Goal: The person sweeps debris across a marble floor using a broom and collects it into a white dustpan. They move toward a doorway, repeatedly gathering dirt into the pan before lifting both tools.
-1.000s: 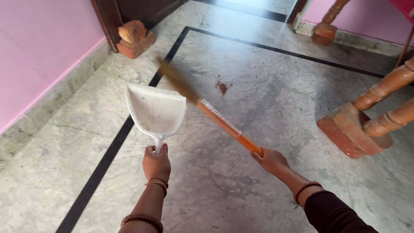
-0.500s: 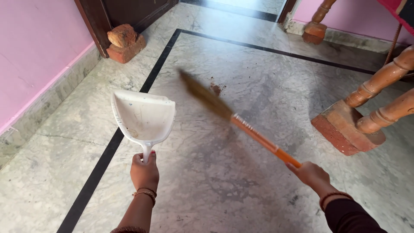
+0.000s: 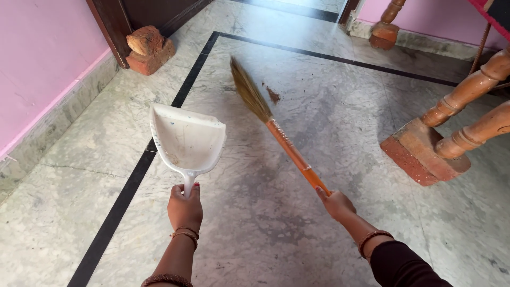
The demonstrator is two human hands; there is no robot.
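Note:
My left hand [image 3: 185, 208] grips the handle of a white plastic dustpan [image 3: 187, 140], held above the marble floor with its mouth pointing away from me. My right hand [image 3: 338, 203] holds the orange handle of a grass broom [image 3: 276, 133]. The broom slants up and to the left, and its straw head ends close to a small pile of brown dirt [image 3: 273, 95] on the floor. The dustpan sits left of the broom, apart from it.
A brick with a stone on it [image 3: 149, 49] lies by the dark door frame at top left. Carved wooden furniture legs rest on a brick [image 3: 423, 155] at right, another leg on a brick [image 3: 383, 33] at the far wall. Pink walls border the grey marble floor [image 3: 329, 111].
The broom swung right across the floor, then back left, and its head now stands beside the dirt pile. The dustpan stayed in my left hand, shifting only slightly.

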